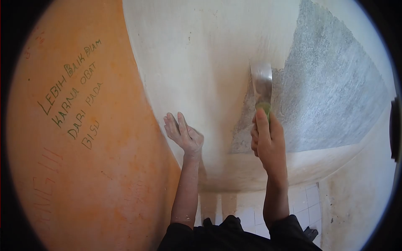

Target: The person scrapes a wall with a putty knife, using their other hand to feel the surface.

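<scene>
Your right hand (268, 140) keeps a closed grip on the scraper (262, 85), blade against the cream wall (197, 50) beside the grey patch (331, 92). Your left hand (183, 133) rests open, flat on the wall.

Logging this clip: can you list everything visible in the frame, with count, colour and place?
scraper: one, metal blade with green handle, held against the wall right of centre
cream wall: one, off-white, centre and top
grey patch: one, bare grey area on the wall, right of the blade
orange wall: one, orange, left side
handwriting: several lines, dark, on the orange wall
floor tiles: several, white, bottom right
sleeves: two, dark, bottom edge
left hand: one, flat and open on the cream wall
right hand: one, closed around the scraper handle
</scene>
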A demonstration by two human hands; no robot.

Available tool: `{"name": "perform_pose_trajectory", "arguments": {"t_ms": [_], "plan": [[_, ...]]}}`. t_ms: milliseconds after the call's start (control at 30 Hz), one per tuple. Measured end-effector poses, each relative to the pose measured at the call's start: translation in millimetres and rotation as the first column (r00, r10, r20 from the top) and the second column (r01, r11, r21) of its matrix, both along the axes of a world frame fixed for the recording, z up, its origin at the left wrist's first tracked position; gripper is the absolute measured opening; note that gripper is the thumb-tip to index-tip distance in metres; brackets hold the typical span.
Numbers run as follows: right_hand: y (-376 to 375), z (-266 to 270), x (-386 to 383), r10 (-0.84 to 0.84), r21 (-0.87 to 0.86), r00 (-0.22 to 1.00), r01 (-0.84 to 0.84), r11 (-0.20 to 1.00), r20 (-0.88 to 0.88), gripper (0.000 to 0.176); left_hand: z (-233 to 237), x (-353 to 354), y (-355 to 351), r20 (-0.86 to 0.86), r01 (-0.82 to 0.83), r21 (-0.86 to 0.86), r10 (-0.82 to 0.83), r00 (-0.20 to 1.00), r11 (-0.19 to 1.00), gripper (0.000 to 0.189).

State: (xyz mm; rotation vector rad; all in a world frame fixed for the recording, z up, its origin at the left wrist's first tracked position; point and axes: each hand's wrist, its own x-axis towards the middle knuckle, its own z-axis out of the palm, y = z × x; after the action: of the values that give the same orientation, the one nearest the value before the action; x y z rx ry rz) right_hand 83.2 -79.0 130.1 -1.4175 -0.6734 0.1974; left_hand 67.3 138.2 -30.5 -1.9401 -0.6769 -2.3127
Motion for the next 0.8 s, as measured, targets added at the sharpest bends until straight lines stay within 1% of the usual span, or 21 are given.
{"name": "perform_pose_trajectory", "arguments": {"t_ms": [67,167,300,367,467,567,700,767,800], "plan": [[-9.3,-15.0,1.4,-0.002,-0.061,0.996,-0.004,0.998,-0.093,0.028,0.5,-3.3,-2.3,-0.011,-0.013,0.0,0.013,1.0,1.0,0.044],[0.1,1.1,-1.7,-0.002,-0.011,0.998,0.001,1.0,-0.067,0.028,3.1,-3.4,-1.1,-0.023,-0.03,0.008,0.03,0.999,1.0,0.044],[-7.0,-1.6,-2.0,0.043,0.009,0.998,-0.043,0.999,-0.054,0.028,1.5,-3.7,-1.0,-0.042,-0.018,0.012,0.018,0.999,1.0,0.045],[-8.3,-9.8,2.1,0.043,-0.036,0.992,-0.048,0.998,-0.12,0.028,3.4,-4.0,-0.7,-0.039,-0.026,0.014,0.027,0.999,1.0,0.045],[-4.7,8.8,-6.5,0.042,-0.022,0.993,-0.044,0.999,-0.109,0.028,3.0,-4.4,-0.3,-0.05,-0.022,0.017,0.023,0.999,1.0,0.044],[-11.8,-10.3,-0.1,0.025,-0.057,0.996,-0.03,0.998,-0.082,0.028,0.2,-6.5,-3.8,-0.057,-0.011,0.011,0.012,0.998,1.0,0.044],[-7.7,-6.9,-1.4,0.026,-0.042,0.995,-0.03,0.999,-0.098,0.028,2.2,-2.5,-1.8,-0.008,-0.004,0.014,0.004,1.0,1.0,0.043],[-6.1,-4.9,-2.2,0.019,-0.012,0.999,-0.019,1.0,-0.031,0.029,0.2,-2.9,0.3,-0.018,-0.01,0.015,0.01,1.0,1.0,0.043],[-9.0,-7.6,-2.1,0.018,-0.011,0.999,-0.018,1.0,-0.028,0.029,-1.8,-3.3,0.2,-0.025,-0.021,0.004,0.021,0.999,1.0,0.043]]}}
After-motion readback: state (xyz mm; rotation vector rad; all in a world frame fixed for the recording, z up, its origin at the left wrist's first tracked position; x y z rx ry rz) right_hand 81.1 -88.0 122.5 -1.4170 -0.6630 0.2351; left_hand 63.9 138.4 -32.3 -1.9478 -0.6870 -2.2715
